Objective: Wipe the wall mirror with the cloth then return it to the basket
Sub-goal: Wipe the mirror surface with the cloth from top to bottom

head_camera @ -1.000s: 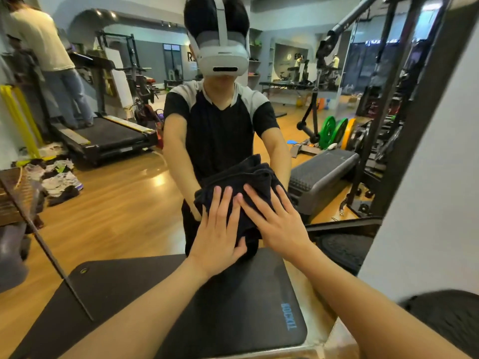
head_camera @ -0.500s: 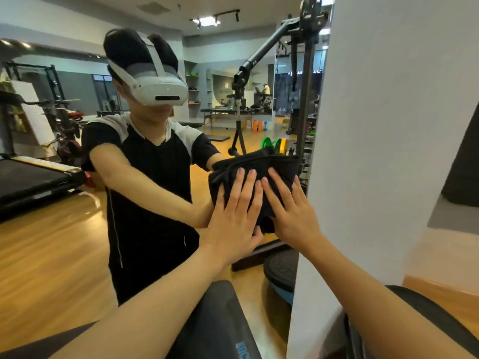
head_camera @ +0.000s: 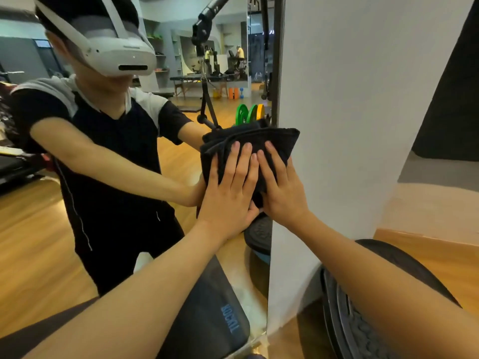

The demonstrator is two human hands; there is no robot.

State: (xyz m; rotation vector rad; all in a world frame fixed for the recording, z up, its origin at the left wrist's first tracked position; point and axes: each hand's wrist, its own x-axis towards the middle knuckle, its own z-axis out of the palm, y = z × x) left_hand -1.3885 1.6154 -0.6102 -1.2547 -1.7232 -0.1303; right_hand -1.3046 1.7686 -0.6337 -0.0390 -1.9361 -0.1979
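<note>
Since a second ago our two hands have slid the cloth (head_camera: 248, 151) across the wall mirror (head_camera: 181, 203) to the right, and now it sits at the mirror's right edge, with one corner poking over onto the white wall (head_camera: 363, 99).

We have only the head view, so we go through that one. Our left hand (head_camera: 228, 187) lies flat on the cloth with its fingers straight and a little spread. Our right hand (head_camera: 282, 187) lies flat just beside it, fingers straight too, and the two hands touch near the thumbs. Neither hand pinches the cloth; both just press it on the glass. The cloth is dark, folded thick, and squashed between our palms and the mirror. In the glass we see our own reflection pushing back at us, and green and yellow weight plates (head_camera: 250, 114) behind. A black mat (head_camera: 212, 307) lies low by the mirror. We cannot see the basket here.

We think we are in the middle of wiping. To do it well we should keep both palms flat and push evenly, so the cloth does not bunch up or slip out. At the edge we should turn back and wipe the next strip, a bit over the last one, so no spot gets missed.
</note>
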